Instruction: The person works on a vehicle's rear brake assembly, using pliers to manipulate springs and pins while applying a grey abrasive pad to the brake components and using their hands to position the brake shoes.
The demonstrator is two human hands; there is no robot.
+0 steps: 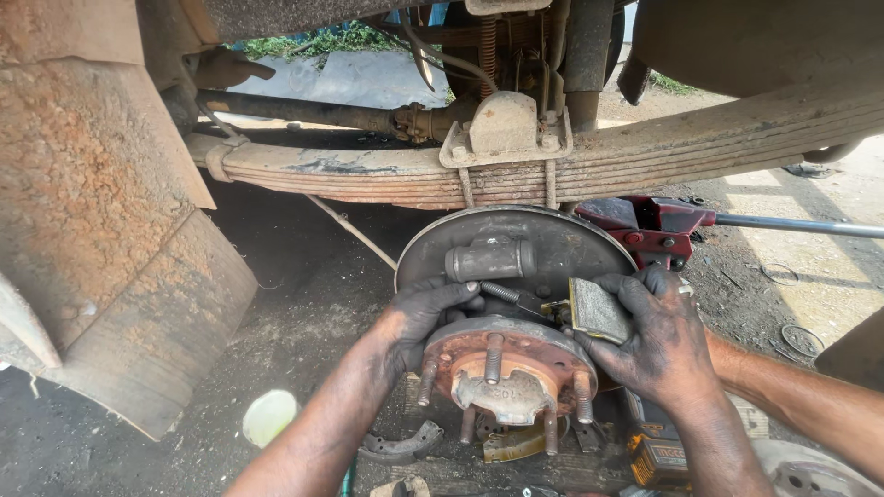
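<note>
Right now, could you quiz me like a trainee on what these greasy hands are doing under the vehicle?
1. True or false: the right hand holds a brake shoe against the backing plate.
2. Which sits directly above the wheel hub? A) wheel cylinder B) red floor jack C) pale green cup
3. What do the left hand fingers reach toward?

Key: 1 true; 2 A; 3 the return spring just below the wheel cylinder.
</note>
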